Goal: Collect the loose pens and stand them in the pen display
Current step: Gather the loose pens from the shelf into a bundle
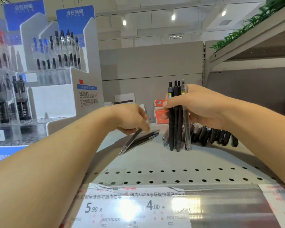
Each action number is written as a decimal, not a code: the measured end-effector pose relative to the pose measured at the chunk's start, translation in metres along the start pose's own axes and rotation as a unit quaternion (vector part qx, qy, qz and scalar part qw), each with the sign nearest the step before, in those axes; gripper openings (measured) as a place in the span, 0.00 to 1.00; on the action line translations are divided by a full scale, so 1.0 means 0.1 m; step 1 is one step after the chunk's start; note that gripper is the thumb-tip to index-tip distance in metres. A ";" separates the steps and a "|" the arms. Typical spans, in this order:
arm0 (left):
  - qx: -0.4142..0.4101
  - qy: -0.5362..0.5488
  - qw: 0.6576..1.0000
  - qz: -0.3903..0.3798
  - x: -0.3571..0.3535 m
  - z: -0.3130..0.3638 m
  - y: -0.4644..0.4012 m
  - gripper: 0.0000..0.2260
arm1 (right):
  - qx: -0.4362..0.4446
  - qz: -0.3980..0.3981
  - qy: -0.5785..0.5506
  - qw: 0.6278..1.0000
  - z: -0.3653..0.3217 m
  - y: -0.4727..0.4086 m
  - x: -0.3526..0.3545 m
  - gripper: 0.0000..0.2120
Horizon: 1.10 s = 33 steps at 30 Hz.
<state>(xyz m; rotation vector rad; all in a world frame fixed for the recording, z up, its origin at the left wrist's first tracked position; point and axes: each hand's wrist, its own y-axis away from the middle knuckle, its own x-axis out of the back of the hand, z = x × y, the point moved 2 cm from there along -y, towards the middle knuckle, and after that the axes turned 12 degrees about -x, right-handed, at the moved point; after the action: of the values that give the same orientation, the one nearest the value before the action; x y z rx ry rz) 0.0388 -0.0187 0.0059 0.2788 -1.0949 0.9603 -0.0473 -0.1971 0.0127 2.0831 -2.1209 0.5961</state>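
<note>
Four upright dark plastic pens (178, 116) clamped in right hand (196, 106) mid-frame; left hand (130, 119) fingers (142, 124) pinch loose pens (138, 139); bundle could splay, slipping onto grey shelf (155, 158).

Four dark pens (178, 116) upright in a bunch, tips on shelf; more loose pens (212, 135) lying behind; white pen display (59, 96) at left w/ pens standing.

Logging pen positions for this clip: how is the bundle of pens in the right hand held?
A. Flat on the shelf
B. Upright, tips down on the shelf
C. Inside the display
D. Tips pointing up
B: the right hand grips the bundle of pens upright, tips resting on the shelf, clicker ends up.
</note>
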 end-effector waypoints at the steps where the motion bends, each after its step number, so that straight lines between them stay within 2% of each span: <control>1: -0.020 0.026 0.999 0.022 0.04 0.03 0.01 0.09 | -0.004 0.012 0.008 1.000 0.00 -0.01 0.01 0.03; 3: -0.077 0.107 0.990 0.046 0.10 0.12 0.05 0.05 | -0.008 0.026 0.018 0.999 0.01 -0.02 0.00 0.05; 5: -0.133 0.193 0.971 0.054 0.10 0.22 0.11 0.06 | -0.005 0.026 0.019 0.999 0.01 -0.02 -0.01 0.07; 9: -0.182 0.225 0.954 0.077 0.08 0.35 0.17 0.11 | -0.004 0.003 -0.002 1.000 -0.01 -0.01 -0.02 0.19; 13: -0.211 0.219 0.948 0.097 0.10 0.38 0.21 0.10 | 0.016 -0.015 0.019 1.000 0.01 0.01 -0.04 0.14; 16: -0.230 0.275 0.928 0.101 0.10 0.41 0.22 0.07 | 0.024 -0.012 0.021 0.999 0.00 0.01 -0.04 0.11; 18: -0.211 0.294 0.924 0.122 0.13 0.34 0.17 0.08 | 0.031 -0.015 0.017 0.999 0.00 0.01 -0.03 0.08; 19: -0.188 0.262 0.936 0.139 0.14 0.28 0.13 0.09 | 0.033 -0.015 0.017 0.999 0.00 0.01 -0.03 0.06; 21: -0.126 0.104 0.977 0.138 0.11 0.11 0.03 0.09 | 0.035 -0.017 0.005 0.999 -0.01 0.01 -0.04 0.10; 23: -0.056 -0.053 0.996 0.046 0.00 -0.04 -0.07 0.09 | 0.037 -0.023 -0.006 0.999 -0.02 0.01 -0.05 0.12; 25: 0.007 -0.134 0.989 -0.062 -0.13 -0.14 -0.16 0.12 | 0.034 -0.030 -0.013 0.999 -0.02 0.01 -0.06 0.11; 26: 0.022 -0.158 0.983 -0.087 -0.16 -0.16 -0.18 0.12 | 0.034 -0.031 -0.014 0.999 -0.02 0.02 -0.06 0.11; 29: 0.017 -0.199 0.975 -0.098 -0.18 -0.15 -0.22 0.13 | 0.033 -0.024 -0.007 0.999 -0.03 0.02 -0.07 0.11; 33: 0.042 -0.159 0.981 -0.098 -0.14 -0.14 -0.17 0.12 | 0.026 -0.021 -0.007 0.999 -0.01 0.02 -0.07 0.10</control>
<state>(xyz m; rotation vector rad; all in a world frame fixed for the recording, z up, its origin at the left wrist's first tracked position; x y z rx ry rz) 0.0590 -0.0264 -0.0083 0.6156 -1.2923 0.8031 -0.0493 -0.1898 0.0110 2.1592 -2.0854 0.6417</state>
